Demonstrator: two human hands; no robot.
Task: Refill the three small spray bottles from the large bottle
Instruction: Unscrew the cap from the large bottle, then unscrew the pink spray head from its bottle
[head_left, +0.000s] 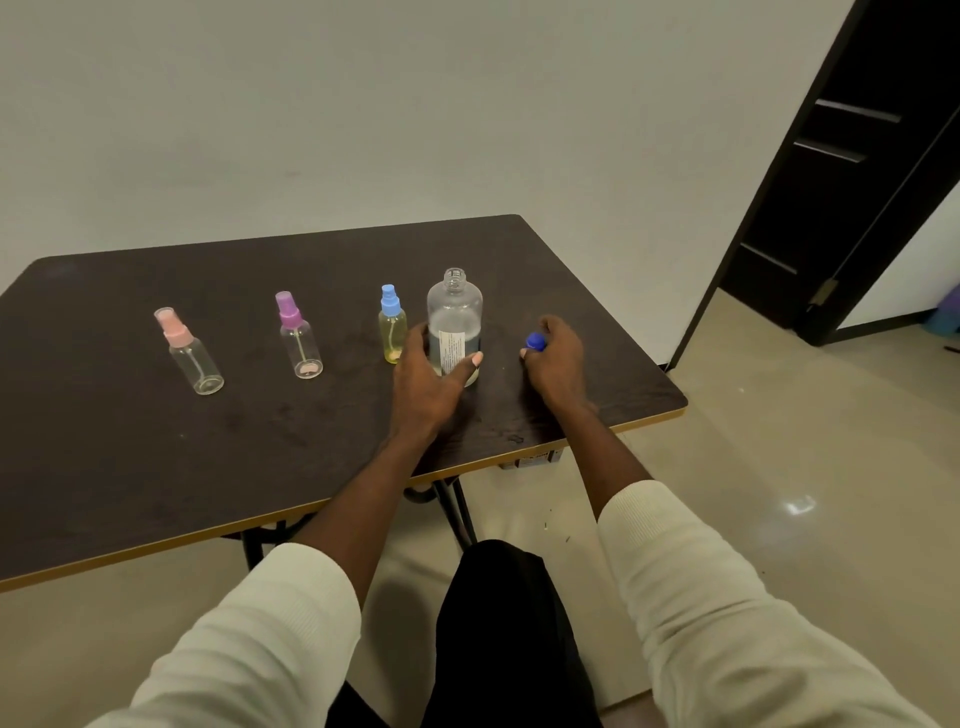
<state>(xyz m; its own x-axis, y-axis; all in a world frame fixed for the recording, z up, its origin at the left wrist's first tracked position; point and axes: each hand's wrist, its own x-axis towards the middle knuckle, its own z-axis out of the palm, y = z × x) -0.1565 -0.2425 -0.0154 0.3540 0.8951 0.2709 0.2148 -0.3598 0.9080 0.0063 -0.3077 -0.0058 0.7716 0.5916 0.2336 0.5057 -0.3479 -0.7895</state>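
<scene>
Large bottle uncapped, ready to pour.

The left hand (427, 375) wraps the open large bottle (454, 325) standing on the counter (130, 441); the right hand (553, 358) pinches its blue cap (535, 342) just beside it. Best to park the cap, unscrew the blue sprayer (392, 325) next, then tip slowly; pink (189, 353) and purple (298, 338) wait leftward.

A dark brown counter (156, 441) with a yellow edge stands on black folding legs (457, 506) against a plain white wall (363, 104). A dark door (852, 171) stands open at the right, above a glossy beige floor (779, 441).
</scene>
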